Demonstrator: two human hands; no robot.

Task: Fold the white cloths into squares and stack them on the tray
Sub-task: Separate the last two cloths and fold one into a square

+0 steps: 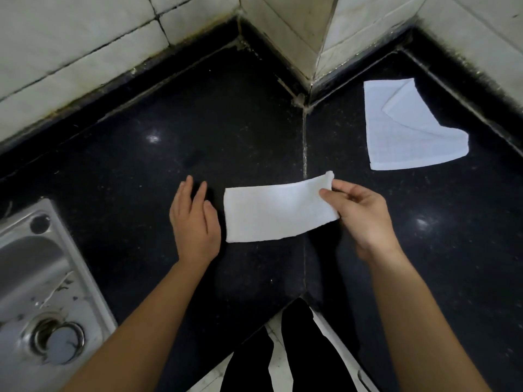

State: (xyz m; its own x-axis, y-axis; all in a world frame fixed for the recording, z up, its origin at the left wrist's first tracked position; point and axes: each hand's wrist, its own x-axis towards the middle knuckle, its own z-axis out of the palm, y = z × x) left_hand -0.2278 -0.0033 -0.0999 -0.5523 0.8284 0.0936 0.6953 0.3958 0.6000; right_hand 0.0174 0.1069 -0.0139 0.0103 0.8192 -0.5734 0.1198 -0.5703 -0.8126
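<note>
A white cloth (pixel 277 210), folded into a long rectangle, lies on the black countertop (pixel 198 131) in the middle of the view. My right hand (pixel 359 213) pinches its right end, which is lifted a little off the counter. My left hand (pixel 194 222) rests flat on the counter just left of the cloth, fingers straight, not touching it. A second white cloth (pixel 407 128) lies loosely spread at the back right, one corner turned over. No tray is in view.
A steel sink (pixel 36 281) with a drain is set into the counter at the left. White tiled walls (pixel 70 52) close the back, and a tiled pillar corner (pixel 308 38) juts in at the top middle. The counter's inner corner edge is near my legs.
</note>
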